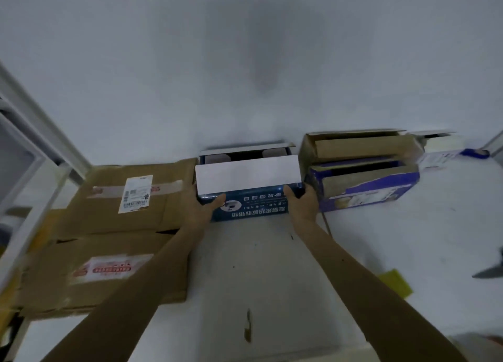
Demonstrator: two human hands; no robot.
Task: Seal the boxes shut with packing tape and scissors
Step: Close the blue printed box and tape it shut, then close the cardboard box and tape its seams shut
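The blue box (253, 206) stands on the white surface (258, 266) by the wall, its white flap (247, 175) folded forward. The left hand (202, 209) grips its near left corner and the right hand (300, 201) its near right corner, with both thumbs on the front face. A purple box (367, 187) stands just beside it.

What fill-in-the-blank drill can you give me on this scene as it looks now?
1. The left hand and the right hand hold the middle box, whose printed front is ____.
2. Its near flap is coloured ____.
3. The brown box with the label lies to the ____ of the middle box.
4. The purple box on the right stands ____, its top not folded shut.
Missing words: blue; white; left; open.
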